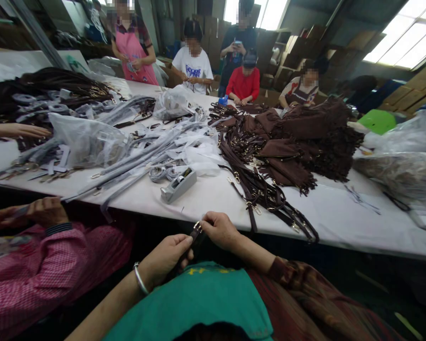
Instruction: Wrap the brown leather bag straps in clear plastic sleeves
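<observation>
A dark brown strap point(196, 233) with a gold-coloured buckle point(198, 226) is held between my hands, just off the table's front edge and above my green apron. My left hand point(171, 253), with a silver bangle at the wrist, pinches the strap below the buckle. On the buckle's upper right, my right hand point(220, 230) has its thumb and fingers closed at the strap end. Part of the strap is hidden behind the left fingers. Beyond the hands lies a pile of dark straps with gold clasps point(270, 203).
A grey tape dispenser point(178, 185) stands near the table edge. Straps in grey-white wrapping point(142, 151) and a plastic bag point(88, 139) spread leftward. Brown fringed pouches point(287, 147) are heaped behind the straps. A co-worker in a pink checked sleeve point(53, 265) sits close on the left; several people stand or sit opposite.
</observation>
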A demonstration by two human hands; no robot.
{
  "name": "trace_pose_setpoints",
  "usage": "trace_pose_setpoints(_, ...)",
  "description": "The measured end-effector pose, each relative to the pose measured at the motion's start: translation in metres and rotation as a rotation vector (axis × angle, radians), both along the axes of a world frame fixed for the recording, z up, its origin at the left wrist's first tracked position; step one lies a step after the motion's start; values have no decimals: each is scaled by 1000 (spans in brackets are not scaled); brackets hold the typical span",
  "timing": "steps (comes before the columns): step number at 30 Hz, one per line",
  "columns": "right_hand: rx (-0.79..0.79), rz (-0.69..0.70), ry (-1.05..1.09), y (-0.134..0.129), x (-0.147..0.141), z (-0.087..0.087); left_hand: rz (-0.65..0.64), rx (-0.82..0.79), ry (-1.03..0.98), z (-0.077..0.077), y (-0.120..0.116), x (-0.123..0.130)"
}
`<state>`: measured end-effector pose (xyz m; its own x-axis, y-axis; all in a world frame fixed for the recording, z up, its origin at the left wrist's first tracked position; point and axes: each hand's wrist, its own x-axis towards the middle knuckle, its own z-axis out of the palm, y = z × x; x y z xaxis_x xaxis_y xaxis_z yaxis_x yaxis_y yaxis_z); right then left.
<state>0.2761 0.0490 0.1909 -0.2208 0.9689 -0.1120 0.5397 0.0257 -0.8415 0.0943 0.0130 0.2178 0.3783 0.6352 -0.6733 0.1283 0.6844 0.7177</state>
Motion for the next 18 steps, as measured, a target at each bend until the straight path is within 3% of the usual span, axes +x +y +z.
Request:
trace_pose_setpoints(6,34,15,31,-3,7,-5,127,-79,-195,-14,5,5)
trace_pose_setpoints(12,159,-28,12,-10,3,-14,406,-351,-579,-19,10,2)
trace_pose_setpoints(18,354,42,-225,-3,-2,-16,544,-449,-775,-15,9,-3)
